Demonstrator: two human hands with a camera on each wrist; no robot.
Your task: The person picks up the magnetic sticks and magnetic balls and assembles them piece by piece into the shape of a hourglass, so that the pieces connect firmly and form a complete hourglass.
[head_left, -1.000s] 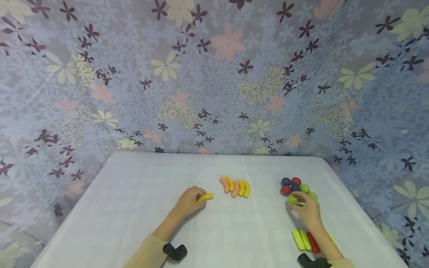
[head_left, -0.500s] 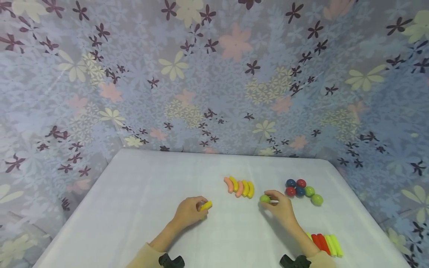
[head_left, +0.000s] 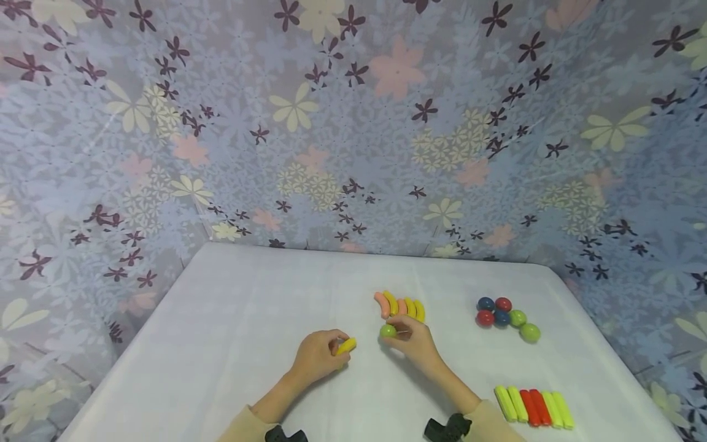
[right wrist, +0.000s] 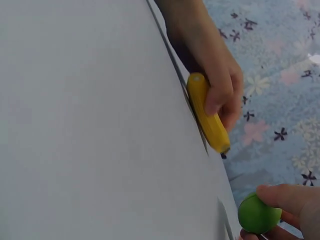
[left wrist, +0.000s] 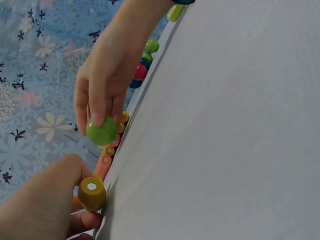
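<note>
My left hand point(head_left: 320, 356) pinches a yellow toy banana point(head_left: 347, 345) between thumb and fingers, low over the white table. In the right wrist view this banana point(right wrist: 207, 112) is slightly curved and ridged; its pale round end point(left wrist: 91, 186) shows in the left wrist view. My right hand point(head_left: 418, 344) pinches a small green ball point(head_left: 388, 331) with thumb and fingertips, to the right of the banana. Behind the right hand lies a row of pink and yellow toy bananas point(head_left: 382, 304), partly covered by its fingers.
A cluster of red, blue and green balls point(head_left: 502, 318) lies at the right on the table point(head_left: 265, 294). Nearer the front right is a row of yellow-green and red sticks point(head_left: 534, 407). A flowered cloth point(head_left: 342, 123) hangs behind the table.
My right hand has carried the green ball leftward from the cluster to near the left hand. The left hand keeps the banana, having shifted slightly downward and tilted it more upright.
</note>
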